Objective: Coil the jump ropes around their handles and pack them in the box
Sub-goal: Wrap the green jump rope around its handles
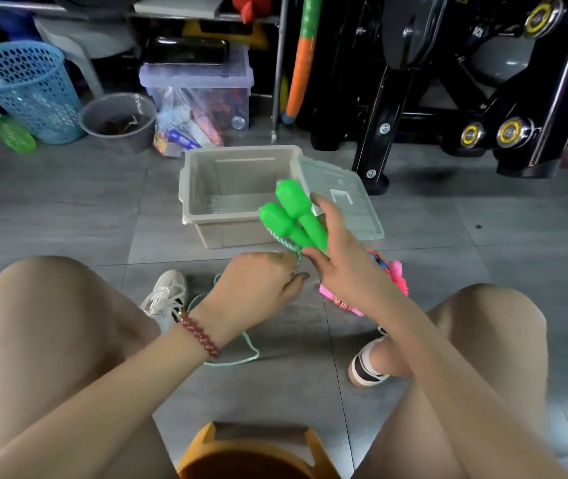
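Note:
My right hand (341, 257) grips two bright green jump rope handles (291, 216) side by side, held up in front of the open beige box (206, 202). Just below the handles, my left hand (258, 285) pinches the pale green rope (284, 242) and holds it against them. The rest of that rope (241, 354) trails in loose loops on the floor between my feet. A pink jump rope (393, 274) lies on the floor behind my right hand, partly hidden. The box looks empty inside.
The box lid (348, 202) leans against the box's right side. Black gym equipment (448, 98) stands at the back right. A blue basket (30, 88), a grey bucket (120, 119), a green bottle (9, 129) and a clear storage bin (199, 88) sit at the back left. An orange stool (251, 451) is under me.

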{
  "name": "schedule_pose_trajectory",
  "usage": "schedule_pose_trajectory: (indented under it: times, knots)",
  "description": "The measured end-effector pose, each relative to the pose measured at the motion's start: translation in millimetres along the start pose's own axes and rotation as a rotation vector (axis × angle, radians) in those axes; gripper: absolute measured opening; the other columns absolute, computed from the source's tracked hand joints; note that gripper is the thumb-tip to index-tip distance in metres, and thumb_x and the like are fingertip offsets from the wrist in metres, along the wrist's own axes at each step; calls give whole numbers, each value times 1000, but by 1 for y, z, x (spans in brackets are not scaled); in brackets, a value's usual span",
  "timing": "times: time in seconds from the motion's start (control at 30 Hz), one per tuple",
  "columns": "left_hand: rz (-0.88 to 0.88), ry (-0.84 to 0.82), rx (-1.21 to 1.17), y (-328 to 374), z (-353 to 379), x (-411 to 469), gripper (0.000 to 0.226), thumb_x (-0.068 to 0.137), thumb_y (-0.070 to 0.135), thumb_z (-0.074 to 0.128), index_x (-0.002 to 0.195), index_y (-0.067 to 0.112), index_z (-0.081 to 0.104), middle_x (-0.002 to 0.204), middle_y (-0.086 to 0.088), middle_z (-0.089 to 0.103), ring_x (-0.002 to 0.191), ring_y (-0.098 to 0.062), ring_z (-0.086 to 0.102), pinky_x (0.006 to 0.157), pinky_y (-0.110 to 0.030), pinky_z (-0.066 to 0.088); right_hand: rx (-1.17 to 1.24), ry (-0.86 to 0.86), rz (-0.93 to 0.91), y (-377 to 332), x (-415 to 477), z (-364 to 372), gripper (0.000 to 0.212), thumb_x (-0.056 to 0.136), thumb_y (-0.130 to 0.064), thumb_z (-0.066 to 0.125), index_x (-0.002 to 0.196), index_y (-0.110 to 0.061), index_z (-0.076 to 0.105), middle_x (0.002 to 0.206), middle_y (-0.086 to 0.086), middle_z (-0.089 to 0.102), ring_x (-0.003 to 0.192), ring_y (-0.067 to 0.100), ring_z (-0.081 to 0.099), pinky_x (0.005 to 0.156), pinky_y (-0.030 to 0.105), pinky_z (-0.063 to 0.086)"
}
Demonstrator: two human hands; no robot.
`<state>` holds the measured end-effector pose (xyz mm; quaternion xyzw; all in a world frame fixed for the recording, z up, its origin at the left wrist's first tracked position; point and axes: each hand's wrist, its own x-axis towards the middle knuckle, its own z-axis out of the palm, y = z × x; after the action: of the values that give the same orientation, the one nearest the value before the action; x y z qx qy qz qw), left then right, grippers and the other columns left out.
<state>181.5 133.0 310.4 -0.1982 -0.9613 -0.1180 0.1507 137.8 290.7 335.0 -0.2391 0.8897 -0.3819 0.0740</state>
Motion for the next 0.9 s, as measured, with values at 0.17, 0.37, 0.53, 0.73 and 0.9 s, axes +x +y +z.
schedule_pose_trajectory:
  times: [0.17, 0.37, 0.53, 0.73, 0.9]
  knots:
    - [161, -16, 84, -15, -17, -1, 22, 61, 18, 74, 64, 12, 53, 51, -3, 53, 39, -26, 52, 37, -21, 30, -333, -251, -42, 1, -9, 8, 39, 92, -17, 55, 122, -16, 31, 105, 14, 59, 88, 37, 60, 71, 45, 47]
    - [73, -173, -222, -24, -27, -6, 43, 71, 11, 72, 101, 28, 46, 67, 2, 58, 56, -14, 43, 55, -21, 27, -214, -389, -27, 0, -13, 1, 36, 86, -21, 64, 112, -24, 40, 102, 7, 62, 91, 31, 59, 78, 48, 47]
    - [54, -281, -279, -32, -31, -6, 21, 76, 28, 74, 93, 22, 62, 75, 7, 60, 65, -9, 44, 61, -26, 32, -188, -464, 14, -2, -18, -4, 31, 86, -24, 66, 111, -24, 47, 103, -10, 61, 88, 17, 52, 73, 33, 41]
    - [167, -252, -262, -28, -29, -5, 30, 82, 54, 49, 86, 26, 61, 84, 13, 59, 81, -2, 50, 61, -26, 40, -171, -513, 47, -6, -19, -10, 30, 85, -22, 68, 105, -21, 46, 109, -4, 63, 94, 18, 54, 79, 31, 41]
    - [-5, -406, -657, -23, -29, 1, 23, 67, 48, 72, 81, 31, 64, 79, 19, 63, 77, 0, 57, 72, -30, 47, -192, -565, 35, -13, -24, -3, 36, 83, -23, 71, 100, -22, 40, 101, 0, 61, 89, 20, 56, 75, 31, 43]
